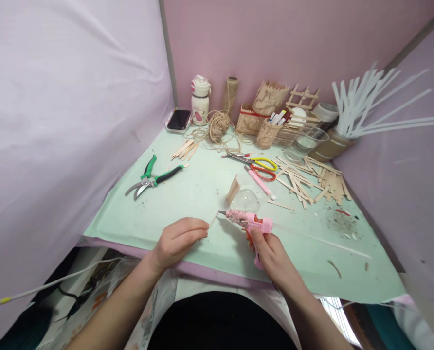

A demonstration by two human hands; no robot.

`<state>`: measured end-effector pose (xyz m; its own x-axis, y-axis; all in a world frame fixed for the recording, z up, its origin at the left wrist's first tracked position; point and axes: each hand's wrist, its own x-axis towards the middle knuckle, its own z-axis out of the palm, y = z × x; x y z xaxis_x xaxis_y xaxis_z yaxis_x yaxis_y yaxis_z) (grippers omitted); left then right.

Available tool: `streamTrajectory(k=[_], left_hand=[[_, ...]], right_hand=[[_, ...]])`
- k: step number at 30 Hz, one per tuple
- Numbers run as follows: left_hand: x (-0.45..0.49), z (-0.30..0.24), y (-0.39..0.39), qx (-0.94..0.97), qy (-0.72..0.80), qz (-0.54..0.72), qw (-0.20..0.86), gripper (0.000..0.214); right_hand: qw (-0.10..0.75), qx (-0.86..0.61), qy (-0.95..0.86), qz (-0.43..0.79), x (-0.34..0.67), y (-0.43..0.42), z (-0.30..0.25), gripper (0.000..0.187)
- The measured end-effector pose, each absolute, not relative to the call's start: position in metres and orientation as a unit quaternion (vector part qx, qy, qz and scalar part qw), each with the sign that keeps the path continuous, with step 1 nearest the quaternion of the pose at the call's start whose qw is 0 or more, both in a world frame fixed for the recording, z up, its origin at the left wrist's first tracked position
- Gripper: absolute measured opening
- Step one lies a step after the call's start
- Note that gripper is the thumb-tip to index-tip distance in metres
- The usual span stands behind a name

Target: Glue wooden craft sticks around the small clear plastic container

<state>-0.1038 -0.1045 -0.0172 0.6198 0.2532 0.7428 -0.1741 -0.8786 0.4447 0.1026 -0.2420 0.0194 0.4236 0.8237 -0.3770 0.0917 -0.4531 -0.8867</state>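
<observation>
My right hand (271,255) is closed round the handle of a pink glue gun (248,221), whose nozzle points left toward the tip of a thin wooden stick (213,219). My left hand (178,239) pinches that stick, fingers curled, just left of the nozzle. A long glue stick (322,240) trails from the back of the gun to the right. Just beyond the gun stand a small fan of glued sticks (233,189) and a clear dome (244,200) on the green mat (188,194).
Green-handled pruners (151,179) lie at the left. Yellow scissors (255,161), red scissors (263,173) and a pink pen (260,183) lie mid-table. Loose wooden sticks (312,181) pile at the right. Twine (218,125), bottle (200,101), phone (178,119), baskets (261,116) line the back wall.
</observation>
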Motion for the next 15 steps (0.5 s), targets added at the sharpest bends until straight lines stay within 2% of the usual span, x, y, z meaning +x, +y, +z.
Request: streamTrajectory(k=[15], left_hand=[[-0.1051, -0.0162, -0.1053, 0.866, 0.021, 0.437, 0.242, 0.027]], right_hand=[[0.43, -0.732, -0.312, 0.425, 0.1044, -0.2413, 0.0151, 0.057]])
